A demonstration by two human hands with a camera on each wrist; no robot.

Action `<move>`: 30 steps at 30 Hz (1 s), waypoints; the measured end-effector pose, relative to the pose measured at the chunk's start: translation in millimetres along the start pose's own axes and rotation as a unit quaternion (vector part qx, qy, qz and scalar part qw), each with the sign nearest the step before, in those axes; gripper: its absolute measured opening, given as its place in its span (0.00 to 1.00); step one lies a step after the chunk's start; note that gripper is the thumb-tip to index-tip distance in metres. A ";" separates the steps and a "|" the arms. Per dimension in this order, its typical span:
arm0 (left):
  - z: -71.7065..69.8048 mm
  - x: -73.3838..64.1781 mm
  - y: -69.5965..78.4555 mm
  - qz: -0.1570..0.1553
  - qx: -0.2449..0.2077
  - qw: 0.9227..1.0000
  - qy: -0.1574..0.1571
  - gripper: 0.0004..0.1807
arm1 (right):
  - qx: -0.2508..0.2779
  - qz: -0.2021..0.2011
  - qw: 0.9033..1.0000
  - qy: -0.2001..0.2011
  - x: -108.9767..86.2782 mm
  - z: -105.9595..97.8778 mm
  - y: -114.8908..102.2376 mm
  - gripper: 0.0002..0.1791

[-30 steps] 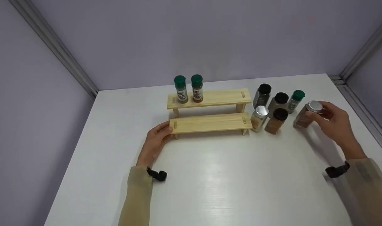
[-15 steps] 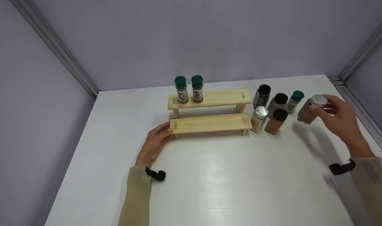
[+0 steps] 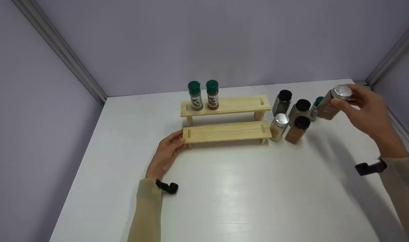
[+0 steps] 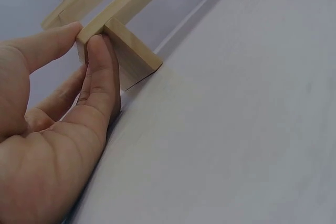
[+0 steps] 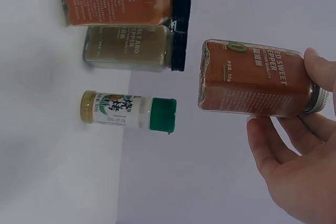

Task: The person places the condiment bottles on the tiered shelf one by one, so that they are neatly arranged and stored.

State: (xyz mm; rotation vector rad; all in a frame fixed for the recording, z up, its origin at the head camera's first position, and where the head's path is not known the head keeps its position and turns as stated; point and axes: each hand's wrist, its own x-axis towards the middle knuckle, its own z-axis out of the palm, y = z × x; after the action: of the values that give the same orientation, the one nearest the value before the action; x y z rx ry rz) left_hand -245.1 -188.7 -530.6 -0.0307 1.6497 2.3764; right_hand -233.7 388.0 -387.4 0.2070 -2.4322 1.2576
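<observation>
My right hand (image 3: 370,109) grips a square glass spice jar (image 5: 252,80) of red-brown powder with a silver lid, thumb on one side and fingers on the other. In the head view this jar is raised off the table and overlaps a small green-capped bottle (image 5: 128,111). With its thumb on the top edge and fingers beneath, my left hand (image 3: 167,149) pinches the left end of the front step of a light wooden two-step rack (image 3: 228,132). Two green-capped spice bottles (image 3: 196,97) stand at the left of the rack's back step (image 3: 241,103).
Right of the rack stand several jars: a dark black-capped one (image 3: 281,103), a grey-brown one (image 5: 128,48), an orange one (image 3: 295,132) and a silver-capped pale one (image 3: 278,127). A grey wall (image 3: 150,47) rises behind the white table (image 3: 224,188).
My right hand has lifted the silver-lidded jar from the table, moving it up and slightly to the right. The left hand keeps its place on the rack.
</observation>
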 end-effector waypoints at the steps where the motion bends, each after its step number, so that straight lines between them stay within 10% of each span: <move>1: -0.4 -0.1 -0.1 0.003 0.001 1.000 -0.002 0.29 | 0.006 -0.006 1.000 -0.001 1.9 0.4 -4.5 0.25; 30: -1.6 -4.7 -1.9 0.001 -0.014 1.000 0.007 0.28 | 0.027 -0.062 0.996 -0.062 36.8 41.8 -86.2 0.22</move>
State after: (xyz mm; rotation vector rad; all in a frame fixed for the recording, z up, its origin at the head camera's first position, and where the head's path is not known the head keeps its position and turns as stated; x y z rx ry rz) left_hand -240.3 -190.5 -532.1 -0.0491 1.6240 2.4062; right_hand -252.5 305.5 -329.3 0.4578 -2.4473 1.2915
